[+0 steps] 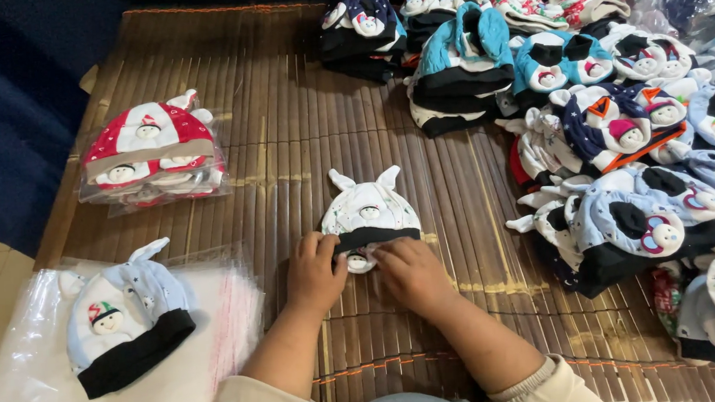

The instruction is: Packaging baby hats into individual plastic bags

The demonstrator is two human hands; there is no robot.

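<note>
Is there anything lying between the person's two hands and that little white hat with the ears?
Nothing visible. Both the left hand and the right hand already rest on the black band at the lower edge of the white hat, which lies on the bamboo mat.

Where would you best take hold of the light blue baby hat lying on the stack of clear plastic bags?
Probably by the black cuff of the light blue baby hat, coming from the near side. The hat lies flat on the stack of clear plastic bags with its thick cuff toward the person, a firmer edge to pinch than its knotted ears at the far end. Both hands are busy elsewhere.
</note>
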